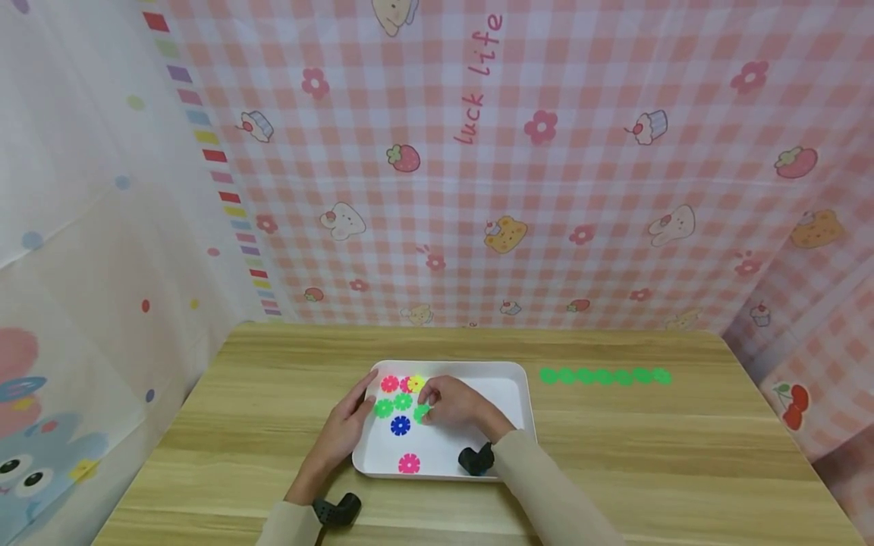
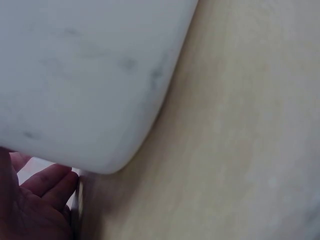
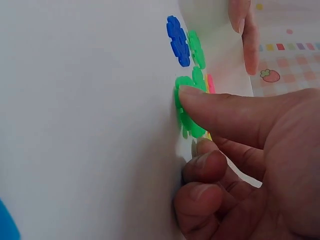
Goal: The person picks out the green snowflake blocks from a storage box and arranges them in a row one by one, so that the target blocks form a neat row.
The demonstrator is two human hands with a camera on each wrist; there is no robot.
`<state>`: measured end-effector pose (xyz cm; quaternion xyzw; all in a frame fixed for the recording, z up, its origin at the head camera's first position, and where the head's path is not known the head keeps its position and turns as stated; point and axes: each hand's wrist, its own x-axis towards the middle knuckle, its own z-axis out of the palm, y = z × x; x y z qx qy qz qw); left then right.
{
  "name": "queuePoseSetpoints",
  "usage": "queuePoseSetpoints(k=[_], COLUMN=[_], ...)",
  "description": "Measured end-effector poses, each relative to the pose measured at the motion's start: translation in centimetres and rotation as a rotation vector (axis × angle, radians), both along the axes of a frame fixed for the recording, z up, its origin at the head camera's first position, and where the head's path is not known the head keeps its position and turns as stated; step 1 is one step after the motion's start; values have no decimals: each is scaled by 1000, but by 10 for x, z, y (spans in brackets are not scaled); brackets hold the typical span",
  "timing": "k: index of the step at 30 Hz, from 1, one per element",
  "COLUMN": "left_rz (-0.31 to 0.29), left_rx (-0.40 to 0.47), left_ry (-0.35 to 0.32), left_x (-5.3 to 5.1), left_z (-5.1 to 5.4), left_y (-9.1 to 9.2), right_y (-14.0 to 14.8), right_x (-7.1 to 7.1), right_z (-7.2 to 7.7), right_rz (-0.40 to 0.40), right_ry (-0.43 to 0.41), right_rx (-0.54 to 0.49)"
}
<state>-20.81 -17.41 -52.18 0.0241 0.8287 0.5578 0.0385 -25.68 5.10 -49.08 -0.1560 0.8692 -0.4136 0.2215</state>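
Note:
A white tray (image 1: 451, 462) sits on the wooden table with several notched plastic snowflake discs in its left half. My right hand (image 1: 454, 402) is over them and pinches a green snowflake disc (image 3: 187, 107), its thumb on the near face. The left hand (image 1: 344, 425) holds the tray's left rim, thumb over the edge; in the left wrist view its fingers (image 2: 52, 182) lie beside the outer wall. Close to the right hand are other green discs (image 1: 384, 408), a blue disc (image 1: 400, 425), a yellow disc (image 1: 416, 384) and pink discs (image 1: 390, 384).
A pink disc (image 1: 409, 463) lies alone near the tray's front wall. Right of the tray, a row of green discs (image 1: 604, 377) runs along the table (image 1: 649, 447). Behind the table hangs a checked cloth (image 1: 464, 205). A blue thing (image 3: 7, 225) is cut off in the right wrist view.

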Motion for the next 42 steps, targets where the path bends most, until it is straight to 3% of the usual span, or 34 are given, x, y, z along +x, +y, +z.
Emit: queuePoseSetpoints(k=[16, 24, 32, 42], left_rz=[5, 2, 3, 8], left_rx=[-6, -1, 3, -3], left_ry=[3, 10, 0, -5], left_x=[0, -1, -2, -1], left_z=[0, -1, -1, 0], left_y=[0, 0, -1, 0], right_y=[4, 15, 33, 64], right_x=[0, -3, -3, 2], right_z=[5, 10, 26, 41], right_rz=[13, -44, -67, -183], right_ry=[24, 56, 165, 181], right_rx=[4, -38, -61, -96])
